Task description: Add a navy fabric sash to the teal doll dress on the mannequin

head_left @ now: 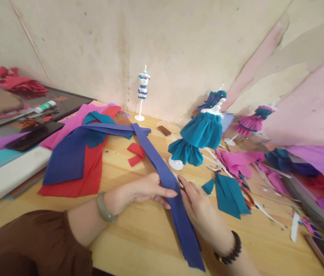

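A long folded strip of blue crepe paper (162, 165) runs slantwise across the table in front of me. My left hand (153, 189), with a green bangle at the wrist, grips it from the left, one finger laid across its top. On the strip's right edge, my right hand (196, 203) is closed, a dark bead bracelet on its wrist. A small dark-edged thing shows at its fingertips, too hidden to name. Behind the hands stands a mini dress form (176, 163) in a teal ruffled dress. Teal paper pieces (231, 195) lie to the right.
Blue (66, 161) and red sheets (92, 176) are stacked at left, near a white power bank (15, 172). Another person's hand (3, 103) is at far left. More dress forms (142, 92) stand by the wall. Orange-handled scissors (248, 197) and paper scraps lie at right.
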Demonstrator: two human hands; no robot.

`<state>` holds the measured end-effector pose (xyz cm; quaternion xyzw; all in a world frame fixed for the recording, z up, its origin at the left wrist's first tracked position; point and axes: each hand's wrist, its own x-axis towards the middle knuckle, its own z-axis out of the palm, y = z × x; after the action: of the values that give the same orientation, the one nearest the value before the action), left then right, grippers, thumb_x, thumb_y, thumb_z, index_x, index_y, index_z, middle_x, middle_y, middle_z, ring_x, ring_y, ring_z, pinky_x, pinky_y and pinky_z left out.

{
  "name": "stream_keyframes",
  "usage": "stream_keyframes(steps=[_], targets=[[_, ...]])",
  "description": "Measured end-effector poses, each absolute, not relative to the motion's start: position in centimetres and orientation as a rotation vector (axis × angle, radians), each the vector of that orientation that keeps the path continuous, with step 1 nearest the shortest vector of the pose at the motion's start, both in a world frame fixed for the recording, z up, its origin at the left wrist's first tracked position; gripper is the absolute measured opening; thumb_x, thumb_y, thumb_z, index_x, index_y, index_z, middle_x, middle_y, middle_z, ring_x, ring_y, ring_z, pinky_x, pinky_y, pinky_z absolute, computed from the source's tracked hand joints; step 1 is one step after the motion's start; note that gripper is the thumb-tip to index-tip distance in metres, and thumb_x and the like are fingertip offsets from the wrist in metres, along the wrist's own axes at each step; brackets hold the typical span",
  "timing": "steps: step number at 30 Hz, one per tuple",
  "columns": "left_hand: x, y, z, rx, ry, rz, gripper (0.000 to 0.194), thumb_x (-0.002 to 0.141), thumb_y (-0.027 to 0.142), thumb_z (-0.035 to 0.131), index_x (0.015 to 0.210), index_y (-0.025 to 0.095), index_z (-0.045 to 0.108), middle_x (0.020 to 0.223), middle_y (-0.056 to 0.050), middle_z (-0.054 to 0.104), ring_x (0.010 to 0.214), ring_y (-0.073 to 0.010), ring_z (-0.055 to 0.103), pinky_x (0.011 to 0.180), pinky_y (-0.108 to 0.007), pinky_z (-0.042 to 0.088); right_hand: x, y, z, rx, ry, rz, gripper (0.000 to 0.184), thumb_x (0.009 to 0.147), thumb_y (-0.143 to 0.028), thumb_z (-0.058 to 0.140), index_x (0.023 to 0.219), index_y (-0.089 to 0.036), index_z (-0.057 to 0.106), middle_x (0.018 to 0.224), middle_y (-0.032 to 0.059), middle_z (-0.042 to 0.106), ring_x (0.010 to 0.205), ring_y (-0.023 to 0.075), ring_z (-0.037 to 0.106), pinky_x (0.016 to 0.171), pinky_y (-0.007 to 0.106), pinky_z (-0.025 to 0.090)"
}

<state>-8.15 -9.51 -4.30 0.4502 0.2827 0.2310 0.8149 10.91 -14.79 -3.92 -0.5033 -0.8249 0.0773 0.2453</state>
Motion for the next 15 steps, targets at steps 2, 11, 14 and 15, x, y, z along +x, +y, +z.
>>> stream_keyframes(steps=[2, 11, 14, 15], targets=[[-8.6, -8.9, -4.1, 0.900, 0.627, 0.478, 0.043, 0.067, 0.043, 0.080, 0.097, 0.016, 0.066, 0.083, -0.004, 0.070, 0.070, -0.0152, 0.066, 0.060, -0.027, 0.053, 10.9, -14.8, -3.9, -1.364, -2.249, 0.205, 0.041, 0.096, -0.016, 0.033, 0.135, -0.014, 0.046, 0.110, 0.0155, 0.068, 0.098, 0.0232, 0.069, 0.083, 0.039, 0.060], [-8.9, -7.3, -4.7, 0.729, 0.820, 0.613, 0.025, 0.083, 0.035, 0.067, 0.077, 0.010, 0.066, 0.066, -0.005, 0.069, 0.049, -0.0095, 0.060, 0.046, -0.020, 0.048, 10.8, -14.9, -4.1, -1.390, -2.303, 0.178, 0.041, 0.096, -0.018, 0.034, 0.134, -0.013, 0.047, 0.106, 0.0157, 0.068, 0.094, 0.0252, 0.070, 0.080, 0.041, 0.060], [-8.9, -7.7, -4.3, 0.747, 0.859, 0.645, 0.016, 0.074, 0.022, 0.075, 0.079, 0.010, 0.066, 0.068, -0.005, 0.069, 0.053, -0.0107, 0.062, 0.049, -0.021, 0.050, 10.8, -14.9, -4.2, -1.387, -2.313, 0.176, 0.040, 0.096, -0.018, 0.034, 0.134, -0.012, 0.046, 0.107, 0.0163, 0.068, 0.093, 0.0251, 0.070, 0.079, 0.041, 0.060], [-8.9, -7.7, -4.2, 0.747, 0.865, 0.650, 0.017, 0.072, 0.021, 0.077, 0.079, 0.010, 0.066, 0.067, -0.005, 0.069, 0.053, -0.0107, 0.062, 0.050, -0.021, 0.051, 10.8, -14.8, -4.2, -1.384, -2.314, 0.171, 0.040, 0.096, -0.018, 0.034, 0.134, -0.012, 0.046, 0.108, 0.0166, 0.068, 0.093, 0.0251, 0.070, 0.079, 0.041, 0.060]])
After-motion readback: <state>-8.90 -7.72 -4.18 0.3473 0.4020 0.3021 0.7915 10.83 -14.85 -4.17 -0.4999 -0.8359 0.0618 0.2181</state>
